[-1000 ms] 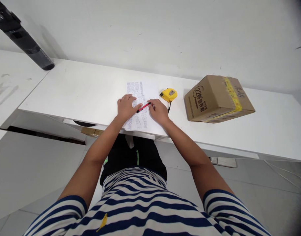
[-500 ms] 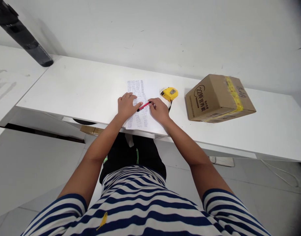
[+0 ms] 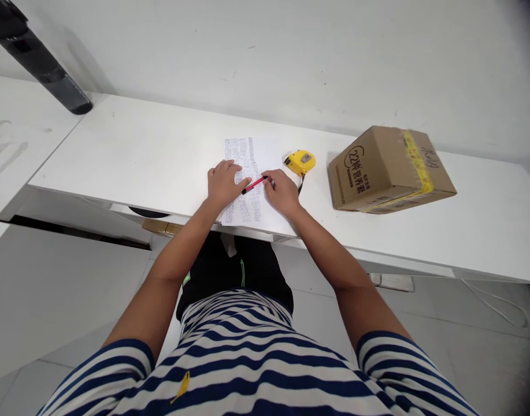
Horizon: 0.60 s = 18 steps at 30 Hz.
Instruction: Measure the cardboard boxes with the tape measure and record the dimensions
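One red pen [image 3: 255, 185] with black ends slants across a sheet of paper [image 3: 248, 211], its upper end pinched between the thumb and fingers of the right hand [image 3: 282, 189]. From that grip it points left and back toward the body, its lower end close by the thumb of the left hand [image 3: 223, 184]; I cannot tell whether that thumb touches it. The left hand grasps nothing, its fingers spread on the paper's left side. Around the grip the paper shows columns of small writing on its left part. Just beyond the right hand, slightly to the right, sits a yellow tape measure [image 3: 301, 163] with a black strap. Well to the right of the grip stands a cardboard box [image 3: 390, 167] with yellow tape. All of these rest on a white desk [image 3: 156, 156]. Far to the left, beyond the grip, leans a dark post [image 3: 45, 66]. Nearer the body are black trousers [image 3: 265, 266] and a striped shirt [image 3: 247, 370].
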### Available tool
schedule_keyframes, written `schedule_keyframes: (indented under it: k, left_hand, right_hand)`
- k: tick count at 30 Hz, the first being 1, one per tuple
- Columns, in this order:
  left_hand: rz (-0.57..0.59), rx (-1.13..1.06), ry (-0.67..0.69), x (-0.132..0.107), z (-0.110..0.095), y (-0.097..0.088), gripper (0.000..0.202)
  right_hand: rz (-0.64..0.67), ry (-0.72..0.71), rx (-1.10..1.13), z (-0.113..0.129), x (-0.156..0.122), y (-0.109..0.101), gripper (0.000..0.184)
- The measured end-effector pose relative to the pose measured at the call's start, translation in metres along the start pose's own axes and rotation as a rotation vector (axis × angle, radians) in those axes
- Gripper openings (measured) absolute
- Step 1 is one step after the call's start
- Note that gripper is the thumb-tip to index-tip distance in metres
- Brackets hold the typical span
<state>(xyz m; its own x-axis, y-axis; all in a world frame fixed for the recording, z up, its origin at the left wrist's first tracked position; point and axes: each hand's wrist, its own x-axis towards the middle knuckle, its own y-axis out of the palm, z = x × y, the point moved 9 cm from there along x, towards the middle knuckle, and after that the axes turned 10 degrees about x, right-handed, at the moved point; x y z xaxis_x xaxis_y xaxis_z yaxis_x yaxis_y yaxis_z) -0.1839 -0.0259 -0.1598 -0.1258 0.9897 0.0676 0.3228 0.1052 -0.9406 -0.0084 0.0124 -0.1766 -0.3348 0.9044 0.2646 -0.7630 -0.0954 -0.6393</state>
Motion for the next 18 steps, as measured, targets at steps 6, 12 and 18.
schedule_keyframes:
  k: [6, 12, 18]
  left_hand:
    - [-0.002, 0.004, 0.003, 0.001, 0.002, 0.002, 0.045]
    - [0.008, -0.007, -0.005, 0.008, 0.008, 0.003, 0.047]
    - [-0.02, 0.138, -0.02, 0.026, 0.028, -0.014, 0.037]
  right_hand:
    - [-0.071, -0.029, 0.015, 0.0, -0.001, -0.011, 0.034]
    - [-0.504, 0.085, -0.13, -0.041, 0.019, -0.092, 0.048]
    - [-0.394, 0.382, -0.092, -0.086, 0.043, -0.081, 0.07]
